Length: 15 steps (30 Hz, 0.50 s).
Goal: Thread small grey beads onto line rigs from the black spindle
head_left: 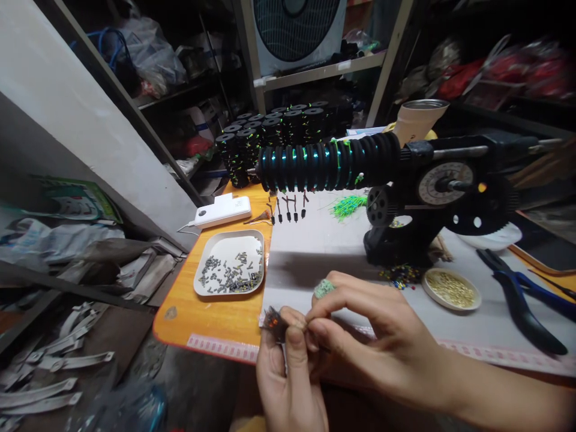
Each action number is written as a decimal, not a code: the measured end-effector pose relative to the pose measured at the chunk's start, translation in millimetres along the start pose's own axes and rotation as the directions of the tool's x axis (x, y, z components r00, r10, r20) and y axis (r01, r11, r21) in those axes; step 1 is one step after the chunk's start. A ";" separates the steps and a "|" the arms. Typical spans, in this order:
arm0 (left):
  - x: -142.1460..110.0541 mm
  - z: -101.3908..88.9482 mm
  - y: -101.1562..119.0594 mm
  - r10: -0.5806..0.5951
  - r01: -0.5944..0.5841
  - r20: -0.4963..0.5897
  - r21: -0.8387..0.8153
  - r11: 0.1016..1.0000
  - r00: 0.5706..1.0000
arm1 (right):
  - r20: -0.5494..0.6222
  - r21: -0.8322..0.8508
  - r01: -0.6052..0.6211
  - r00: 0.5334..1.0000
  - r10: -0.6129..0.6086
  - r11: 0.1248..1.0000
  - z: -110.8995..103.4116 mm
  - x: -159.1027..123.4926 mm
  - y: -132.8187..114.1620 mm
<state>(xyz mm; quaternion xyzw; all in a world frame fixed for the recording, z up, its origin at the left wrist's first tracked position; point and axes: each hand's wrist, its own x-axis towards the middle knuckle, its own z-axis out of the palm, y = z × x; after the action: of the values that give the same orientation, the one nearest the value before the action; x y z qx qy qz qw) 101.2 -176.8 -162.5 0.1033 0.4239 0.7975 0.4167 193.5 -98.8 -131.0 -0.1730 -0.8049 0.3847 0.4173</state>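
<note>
My left hand, at the table's front edge, is closed on a dark bristly tuft with orange specks. My right hand meets it there, thumb and forefinger pinched together at the left fingertips. Whatever lies in that pinch is too small or hidden to name. A rough green piece sits at the fingers, perhaps a finger wrap. Beyond the hands stands a black geared machine, its horizontal shaft carrying a row of black ribbed spools with shiny green and blue thread.
To the left lies a white tray of small dark pieces, with a white power bank behind it. Green strands lie below the spools. On the right are a dish of gold bits, loose beads and blue-handled pliers.
</note>
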 end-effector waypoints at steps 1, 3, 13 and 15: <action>-0.9 2.5 0.5 -0.027 0.028 0.014 -0.066 0.997 1.000 | 0.001 0.004 0.003 1.000 -0.003 1.000 0.6 -0.1 -0.1; -2.7 7.3 2.1 -0.085 0.089 0.032 -0.182 0.979 0.996 | -0.009 0.000 0.041 0.999 -0.041 0.999 1.8 0.5 -0.7; -0.8 8.2 7.1 -0.143 0.141 0.011 -0.256 0.956 0.990 | 0.027 -0.071 0.166 0.986 -0.164 0.984 5.3 0.2 1.0; 1.6 6.5 7.6 -0.078 0.082 0.028 -0.222 0.971 0.997 | 0.044 -0.113 0.203 0.979 -0.199 0.973 5.8 -0.4 1.4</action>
<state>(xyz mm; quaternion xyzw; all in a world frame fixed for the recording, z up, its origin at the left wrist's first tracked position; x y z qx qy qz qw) 99.2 -173.9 -153.0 0.0463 0.3314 0.8217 0.4613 189.0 -100.9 -134.3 -0.1084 -0.8460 0.2955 0.4303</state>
